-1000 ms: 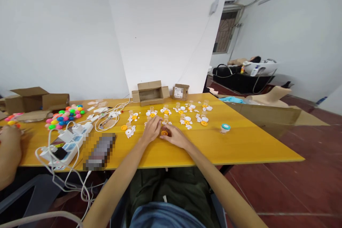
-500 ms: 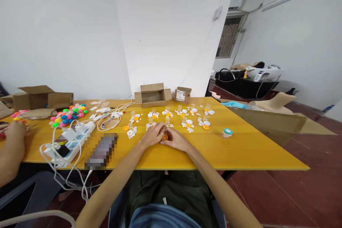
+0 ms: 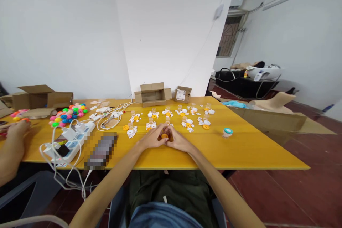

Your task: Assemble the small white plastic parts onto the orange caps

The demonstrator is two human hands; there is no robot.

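My left hand [image 3: 153, 138] and my right hand [image 3: 177, 140] meet over the yellow table [image 3: 240, 149], fingertips pinched together around a small orange cap [image 3: 164, 136] held between them. Just beyond my hands lie several small white and orange caps and tiny clear containers [image 3: 187, 121], scattered across the table's middle. A small jar with a teal lid [image 3: 227, 132] stands alone to the right.
Open cardboard boxes [image 3: 153, 93] sit at the table's far edge. A pile of bright plastic balls [image 3: 68, 114], a white power strip with cables [image 3: 71, 142] and a blurred phone [image 3: 100, 149] lie to the left. Another person's hand [image 3: 16, 131] rests at the far left.
My hands drew slightly nearer to me and closed together around the orange cap. The other person's hand at the left shifted a little.
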